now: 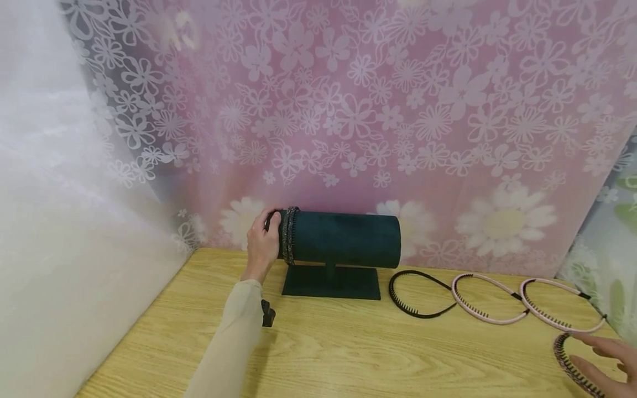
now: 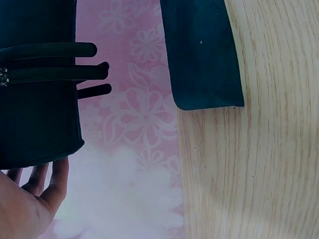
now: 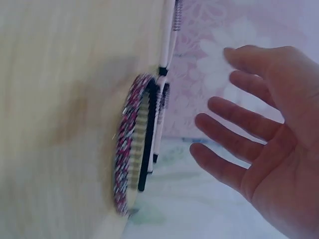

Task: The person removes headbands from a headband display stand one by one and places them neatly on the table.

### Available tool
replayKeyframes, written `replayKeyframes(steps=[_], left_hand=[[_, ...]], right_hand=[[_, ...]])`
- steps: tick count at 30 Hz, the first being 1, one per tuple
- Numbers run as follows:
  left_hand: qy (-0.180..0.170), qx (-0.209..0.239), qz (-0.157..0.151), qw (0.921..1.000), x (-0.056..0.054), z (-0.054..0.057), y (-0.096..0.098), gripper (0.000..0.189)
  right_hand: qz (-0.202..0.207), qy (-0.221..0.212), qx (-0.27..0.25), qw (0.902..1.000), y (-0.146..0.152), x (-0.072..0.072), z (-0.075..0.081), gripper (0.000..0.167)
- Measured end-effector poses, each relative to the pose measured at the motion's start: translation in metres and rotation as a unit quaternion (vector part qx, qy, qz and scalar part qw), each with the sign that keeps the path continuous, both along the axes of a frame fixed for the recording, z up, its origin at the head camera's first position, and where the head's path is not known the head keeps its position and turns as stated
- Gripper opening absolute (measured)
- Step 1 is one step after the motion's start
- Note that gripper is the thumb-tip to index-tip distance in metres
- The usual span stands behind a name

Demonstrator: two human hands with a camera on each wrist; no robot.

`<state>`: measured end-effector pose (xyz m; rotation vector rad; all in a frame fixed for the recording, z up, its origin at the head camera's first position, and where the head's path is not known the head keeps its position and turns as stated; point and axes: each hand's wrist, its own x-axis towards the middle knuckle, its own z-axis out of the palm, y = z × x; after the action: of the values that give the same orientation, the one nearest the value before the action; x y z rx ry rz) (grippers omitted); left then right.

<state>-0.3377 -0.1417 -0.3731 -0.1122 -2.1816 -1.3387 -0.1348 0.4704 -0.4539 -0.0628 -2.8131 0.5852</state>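
A dark green headband display stand (image 1: 348, 240), a padded cylinder on a flat base, stands at the table's back. Two dark glittery headbands (image 1: 288, 236) sit round its left end. My left hand (image 1: 264, 240) holds that end, thumb in front; in the left wrist view the left hand (image 2: 30, 204) has its fingers partly hidden behind the cylinder. My right hand (image 1: 609, 356) reaches over a braided, multicoloured toothed headband (image 1: 572, 367) at the lower right. In the right wrist view the right hand (image 3: 269, 124) has spread fingers, apart from that braided headband (image 3: 127, 144).
A black headband (image 1: 418, 316) and two pink headbands (image 1: 490, 320) (image 1: 547, 320) lie in a row on the wooden table (image 1: 338, 354), right of the stand. A pink floral curtain (image 1: 348, 110) hangs behind, with a white sheet (image 1: 74, 221) at left.
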Motion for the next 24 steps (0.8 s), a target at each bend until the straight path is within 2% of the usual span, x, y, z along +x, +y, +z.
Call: replayKeyframes(steps=[3,6,11,14,22,24], left_hand=[[0.000,0.000,0.000,1.0000,0.000,0.000,-0.001,0.046],[0.000,0.001,0.000,1.0000,0.001,0.000,-0.001,0.046],[0.002,0.004,-0.003,1.0000,0.000,0.001,0.000,0.046],[0.001,0.006,-0.004,1.0000,0.000,0.001,0.000,0.046],[0.014,0.010,-0.011,0.9998,0.000,0.001,-0.001,0.046],[0.013,0.008,-0.012,0.9998,0.000,0.000,-0.002,0.046]], right_hand=[[0.005,0.059,-0.009,0.9982,-0.022,-0.002,0.012,0.051],[-0.002,0.064,0.013,0.9979,-0.041,-0.004,0.024,0.063],[0.002,0.044,0.048,0.9979,-0.061,-0.009,0.040,0.082],[0.012,0.051,0.052,0.9973,-0.070,-0.011,0.046,0.083],[0.064,0.136,0.016,0.9884,-0.091,-0.020,0.054,0.077],[0.071,0.141,0.009,0.9874,-0.096,-0.022,0.056,0.078]])
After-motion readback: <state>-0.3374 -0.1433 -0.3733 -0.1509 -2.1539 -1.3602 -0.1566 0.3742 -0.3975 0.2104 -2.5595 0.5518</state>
